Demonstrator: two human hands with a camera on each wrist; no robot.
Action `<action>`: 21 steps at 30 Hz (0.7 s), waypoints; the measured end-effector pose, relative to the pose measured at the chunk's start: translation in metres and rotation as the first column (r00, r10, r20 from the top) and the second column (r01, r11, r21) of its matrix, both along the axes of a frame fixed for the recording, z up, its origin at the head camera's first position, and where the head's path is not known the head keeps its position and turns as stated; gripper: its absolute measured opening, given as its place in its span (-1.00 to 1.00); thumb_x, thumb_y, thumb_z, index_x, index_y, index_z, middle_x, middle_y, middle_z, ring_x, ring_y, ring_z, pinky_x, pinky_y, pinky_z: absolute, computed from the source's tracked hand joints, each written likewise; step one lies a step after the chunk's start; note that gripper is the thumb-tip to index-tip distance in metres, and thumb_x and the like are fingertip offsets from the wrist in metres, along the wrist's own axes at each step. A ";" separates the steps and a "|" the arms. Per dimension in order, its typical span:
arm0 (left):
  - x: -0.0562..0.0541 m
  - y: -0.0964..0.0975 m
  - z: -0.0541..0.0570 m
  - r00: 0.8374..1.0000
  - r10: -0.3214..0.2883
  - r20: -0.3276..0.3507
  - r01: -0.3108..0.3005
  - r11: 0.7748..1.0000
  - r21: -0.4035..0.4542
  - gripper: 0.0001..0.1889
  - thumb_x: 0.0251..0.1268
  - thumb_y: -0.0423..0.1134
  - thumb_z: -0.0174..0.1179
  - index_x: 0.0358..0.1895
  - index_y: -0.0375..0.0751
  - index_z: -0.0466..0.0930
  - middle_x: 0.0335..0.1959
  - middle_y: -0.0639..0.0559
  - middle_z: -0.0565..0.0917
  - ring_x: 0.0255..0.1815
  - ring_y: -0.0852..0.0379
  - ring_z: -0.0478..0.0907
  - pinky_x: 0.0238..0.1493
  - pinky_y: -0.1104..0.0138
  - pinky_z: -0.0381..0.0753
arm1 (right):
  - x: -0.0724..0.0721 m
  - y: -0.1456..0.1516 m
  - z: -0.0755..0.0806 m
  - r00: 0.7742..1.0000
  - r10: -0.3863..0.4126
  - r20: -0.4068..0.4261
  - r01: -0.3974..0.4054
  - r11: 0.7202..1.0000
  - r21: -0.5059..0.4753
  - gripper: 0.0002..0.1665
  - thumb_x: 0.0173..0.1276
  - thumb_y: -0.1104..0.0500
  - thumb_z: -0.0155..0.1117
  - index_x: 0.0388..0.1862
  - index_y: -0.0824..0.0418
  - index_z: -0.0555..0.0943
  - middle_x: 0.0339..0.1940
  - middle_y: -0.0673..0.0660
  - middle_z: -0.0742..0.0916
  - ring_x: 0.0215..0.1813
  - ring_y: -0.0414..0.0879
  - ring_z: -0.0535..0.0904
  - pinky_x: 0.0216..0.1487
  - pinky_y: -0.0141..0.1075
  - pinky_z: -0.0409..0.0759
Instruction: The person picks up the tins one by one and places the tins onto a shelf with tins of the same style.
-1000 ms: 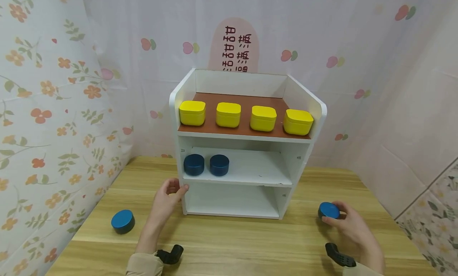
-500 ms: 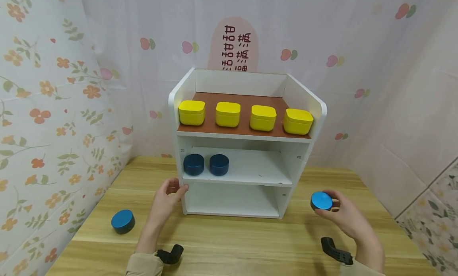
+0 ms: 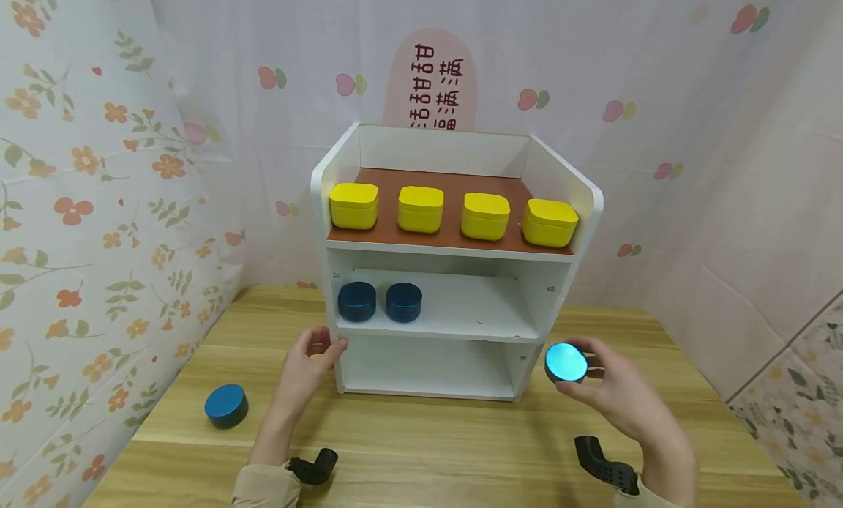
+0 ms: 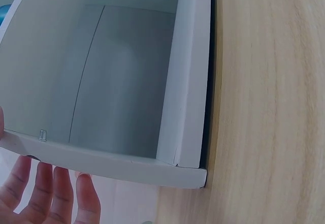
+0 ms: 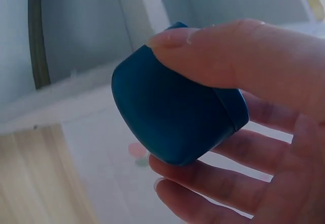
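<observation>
A round blue tin (image 3: 566,362) is held up in my right hand (image 3: 619,387), just right of the white shelf unit (image 3: 431,334). In the right wrist view my thumb lies across the tin (image 5: 172,107) and the fingers curl round its other side. My left hand (image 3: 306,369) grips the unit's left side panel, thumb at the front edge and fingers on the outer face (image 4: 51,188). Two darker blue tins, one at the left (image 3: 357,301) and one beside it (image 3: 404,302), stand on the middle shelf. Another blue tin (image 3: 226,405) lies on the table, left of my left hand.
Several yellow lidded boxes (image 3: 421,209) stand in a row on the brown top shelf (image 3: 448,183). The wooden table (image 3: 421,449) carries the unit. A floral curtain (image 3: 132,200) hangs behind and to the left.
My right hand has lifted the blue tin from the right of the table and carried it left and upward towards the shelf unit. The left hand has stayed in place.
</observation>
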State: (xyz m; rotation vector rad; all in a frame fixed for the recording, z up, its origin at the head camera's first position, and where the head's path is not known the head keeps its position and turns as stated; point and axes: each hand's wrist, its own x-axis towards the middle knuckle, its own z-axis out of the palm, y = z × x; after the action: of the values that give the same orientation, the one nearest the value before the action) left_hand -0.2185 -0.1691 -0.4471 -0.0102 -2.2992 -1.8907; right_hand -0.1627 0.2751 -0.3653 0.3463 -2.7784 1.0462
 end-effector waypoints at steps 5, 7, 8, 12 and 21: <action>0.000 0.000 0.001 1.000 0.007 0.003 -0.007 1.000 -0.002 -0.50 0.29 -0.02 0.31 0.14 -0.24 0.43 0.05 -0.16 0.48 0.05 -0.03 0.39 -0.09 0.35 0.53 | 0.001 -0.018 0.005 0.997 0.058 -0.057 -0.057 0.998 0.009 -0.26 0.14 0.10 0.55 0.26 0.23 0.44 0.12 0.21 0.62 0.04 0.18 0.58 0.02 0.10 0.54; 0.000 0.000 0.001 1.000 0.007 0.009 -0.007 1.000 0.000 -0.49 0.29 -0.02 0.32 0.14 -0.24 0.43 0.06 -0.16 0.49 0.06 -0.03 0.40 -0.09 0.35 0.54 | 0.001 -0.026 0.006 0.994 0.081 -0.080 -0.080 0.997 0.019 -0.25 0.11 0.11 0.57 0.24 0.22 0.45 0.09 0.16 0.63 0.02 0.11 0.58 0.03 0.08 0.54; 0.000 0.000 0.001 1.000 0.008 0.013 -0.008 1.000 0.000 -0.49 0.28 -0.01 0.32 0.14 -0.23 0.43 0.06 -0.16 0.48 0.06 -0.03 0.40 -0.08 0.35 0.54 | 0.000 -0.030 0.006 0.991 0.096 -0.091 -0.095 0.995 0.023 -0.26 0.10 0.12 0.58 0.23 0.21 0.46 0.08 0.14 0.64 0.01 0.08 0.58 0.03 0.06 0.54; -0.001 0.000 0.001 1.000 0.012 0.020 -0.012 1.000 -0.005 -0.48 0.28 0.01 0.32 0.15 -0.23 0.43 0.06 -0.15 0.48 0.07 -0.03 0.39 -0.07 0.33 0.52 | -0.003 -0.046 0.006 0.981 0.145 -0.127 -0.143 0.989 0.028 -0.27 0.04 0.14 0.61 0.19 0.18 0.49 0.03 0.04 0.66 -0.01 -0.01 0.58 0.02 -0.01 0.56; -0.001 0.000 0.000 1.000 0.009 0.014 -0.009 1.000 -0.002 -0.51 0.29 -0.01 0.32 0.13 -0.21 0.44 0.05 -0.13 0.48 0.06 -0.01 0.38 -0.03 0.29 0.50 | -0.018 -0.075 0.006 0.967 0.214 -0.138 -0.220 0.975 -0.032 -0.28 0.04 0.19 0.61 0.19 0.19 0.51 0.02 0.01 0.65 -0.01 -0.08 0.57 0.03 -0.13 0.58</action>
State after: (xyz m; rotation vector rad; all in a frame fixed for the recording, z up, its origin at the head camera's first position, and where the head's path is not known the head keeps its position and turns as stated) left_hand -0.2191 -0.1687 -0.4473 0.0131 -2.3062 -1.8898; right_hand -0.1807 0.1998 -0.3597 0.7009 -2.6360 1.0884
